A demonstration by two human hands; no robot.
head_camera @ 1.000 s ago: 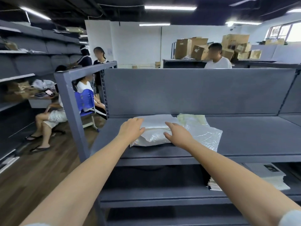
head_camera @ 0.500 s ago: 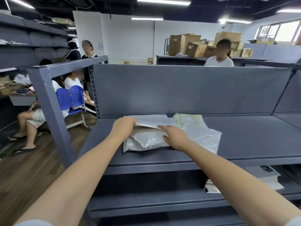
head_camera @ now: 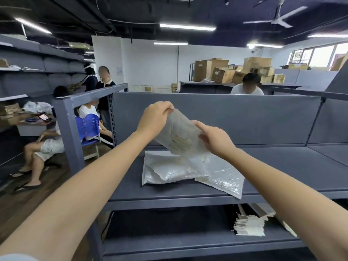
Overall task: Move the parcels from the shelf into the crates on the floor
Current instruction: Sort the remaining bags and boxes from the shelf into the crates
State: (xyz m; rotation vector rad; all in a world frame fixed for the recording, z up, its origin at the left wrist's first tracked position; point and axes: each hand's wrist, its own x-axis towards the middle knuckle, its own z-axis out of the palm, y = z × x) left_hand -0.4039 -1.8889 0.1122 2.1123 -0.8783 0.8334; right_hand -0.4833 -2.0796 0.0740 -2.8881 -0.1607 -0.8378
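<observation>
Holding the grey parcel (head_camera: 180, 136) in the air just above the shelf (head_camera: 282, 166), the left grip (head_camera: 156, 117) pinches its upper end with curled fingers and the right grip (head_camera: 216, 140) pinches its lower right edge, so the long axis runs steeply from upper left to lower right between them. The crates are not in view, so I judge the parcel must come back toward the person and down. The right grip is the lower, nearer one, and a white parcel (head_camera: 165, 170) and a bubble mailer (head_camera: 226, 178) lie flat beneath.
</observation>
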